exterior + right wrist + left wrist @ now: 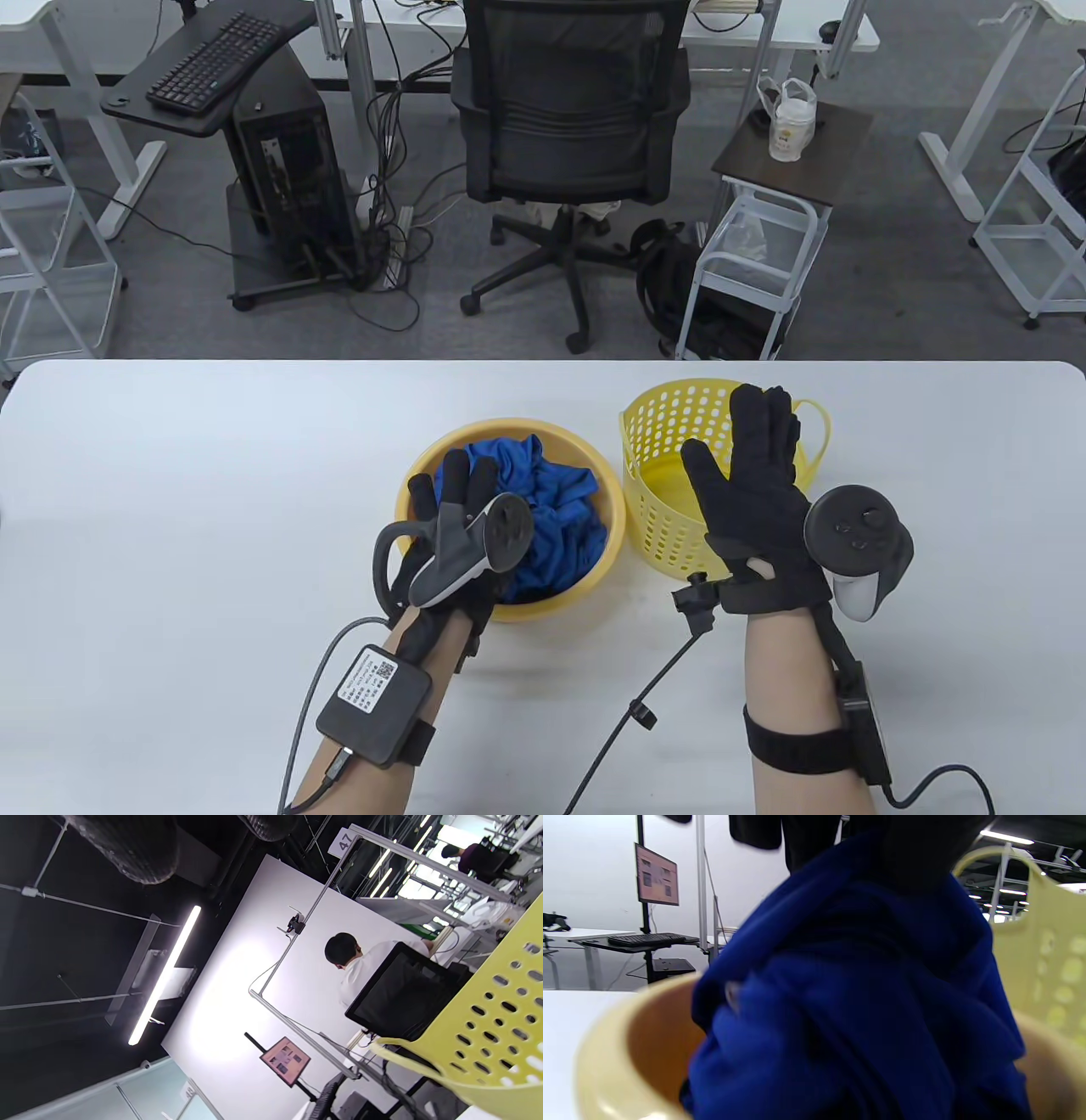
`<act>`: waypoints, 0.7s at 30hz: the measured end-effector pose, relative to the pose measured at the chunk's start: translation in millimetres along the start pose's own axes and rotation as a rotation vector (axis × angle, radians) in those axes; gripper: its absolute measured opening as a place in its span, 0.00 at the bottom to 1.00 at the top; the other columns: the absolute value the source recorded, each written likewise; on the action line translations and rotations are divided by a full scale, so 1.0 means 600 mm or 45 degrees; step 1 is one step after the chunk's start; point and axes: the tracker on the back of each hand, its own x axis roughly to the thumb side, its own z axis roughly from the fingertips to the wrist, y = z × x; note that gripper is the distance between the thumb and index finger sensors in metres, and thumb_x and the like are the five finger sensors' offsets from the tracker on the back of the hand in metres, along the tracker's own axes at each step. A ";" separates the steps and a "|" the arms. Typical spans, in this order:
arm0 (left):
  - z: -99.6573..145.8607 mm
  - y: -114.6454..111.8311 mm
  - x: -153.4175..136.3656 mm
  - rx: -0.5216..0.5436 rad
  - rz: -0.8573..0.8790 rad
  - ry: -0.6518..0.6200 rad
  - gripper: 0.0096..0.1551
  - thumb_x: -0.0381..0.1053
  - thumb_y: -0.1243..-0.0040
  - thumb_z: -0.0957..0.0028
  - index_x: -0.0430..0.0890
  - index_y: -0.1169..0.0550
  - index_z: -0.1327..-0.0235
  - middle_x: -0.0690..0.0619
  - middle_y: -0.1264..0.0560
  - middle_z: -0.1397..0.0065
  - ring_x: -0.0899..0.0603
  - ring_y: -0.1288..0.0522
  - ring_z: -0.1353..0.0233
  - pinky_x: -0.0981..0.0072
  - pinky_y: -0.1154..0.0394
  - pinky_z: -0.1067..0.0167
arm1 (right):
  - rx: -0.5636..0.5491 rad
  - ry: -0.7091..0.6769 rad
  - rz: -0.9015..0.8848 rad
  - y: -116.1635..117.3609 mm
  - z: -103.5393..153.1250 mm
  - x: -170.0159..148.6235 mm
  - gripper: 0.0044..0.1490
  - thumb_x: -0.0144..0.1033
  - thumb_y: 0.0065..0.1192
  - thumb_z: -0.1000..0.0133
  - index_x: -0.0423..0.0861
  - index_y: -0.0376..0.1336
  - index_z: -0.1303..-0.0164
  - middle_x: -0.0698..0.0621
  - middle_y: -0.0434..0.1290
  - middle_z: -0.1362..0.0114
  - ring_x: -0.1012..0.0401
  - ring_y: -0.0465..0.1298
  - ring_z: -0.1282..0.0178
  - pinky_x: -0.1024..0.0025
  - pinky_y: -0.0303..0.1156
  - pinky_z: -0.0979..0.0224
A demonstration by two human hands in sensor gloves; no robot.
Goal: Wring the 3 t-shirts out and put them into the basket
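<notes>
A heap of blue t-shirts (551, 501) fills a round yellow basin (509, 424) at the middle of the white table. My left hand (458, 492) is over the basin's left side, fingers straight, tips at the cloth. In the left wrist view the blue t-shirts (848, 1005) bulge out of the basin (628, 1052) right up to my dark fingers (916, 849). My right hand (755, 458) hovers flat and open above the yellow perforated basket (670, 399), which looks empty. The right wrist view shows only the basket wall (488, 1027), no fingers.
Basin and basket stand side by side, nearly touching. A black cable (645, 705) lies on the table between my forearms. Beyond the table's far edge are an office chair (568, 127) and a white cart (755, 255).
</notes>
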 end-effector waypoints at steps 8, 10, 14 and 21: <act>0.002 0.179 -0.084 0.263 0.581 0.233 0.23 0.61 0.44 0.37 0.59 0.25 0.30 0.53 0.22 0.23 0.41 0.18 0.34 0.46 0.24 0.37 | 0.038 -0.034 -0.064 0.001 0.001 0.010 0.55 0.56 0.55 0.31 0.30 0.40 0.12 0.19 0.34 0.16 0.17 0.35 0.26 0.13 0.39 0.38; 0.012 0.219 -0.100 0.358 0.719 0.268 0.23 0.61 0.45 0.36 0.58 0.25 0.30 0.53 0.22 0.24 0.42 0.19 0.33 0.47 0.24 0.36 | 0.068 -0.027 -0.092 0.004 0.000 0.008 0.56 0.56 0.56 0.31 0.30 0.40 0.12 0.19 0.34 0.16 0.17 0.35 0.26 0.13 0.39 0.38; 0.034 0.284 -0.115 0.423 0.970 0.237 0.24 0.61 0.48 0.34 0.57 0.29 0.27 0.54 0.19 0.30 0.44 0.18 0.34 0.48 0.24 0.35 | 0.199 -0.049 -0.114 0.018 -0.005 0.004 0.61 0.57 0.62 0.33 0.31 0.38 0.12 0.19 0.33 0.15 0.17 0.34 0.25 0.12 0.38 0.38; 0.069 0.359 -0.083 0.320 1.346 -0.020 0.25 0.63 0.53 0.30 0.55 0.32 0.25 0.56 0.18 0.33 0.49 0.17 0.38 0.54 0.22 0.37 | 0.459 -0.015 -0.032 0.056 -0.015 -0.022 0.69 0.59 0.68 0.37 0.30 0.34 0.13 0.19 0.31 0.15 0.18 0.32 0.25 0.14 0.35 0.36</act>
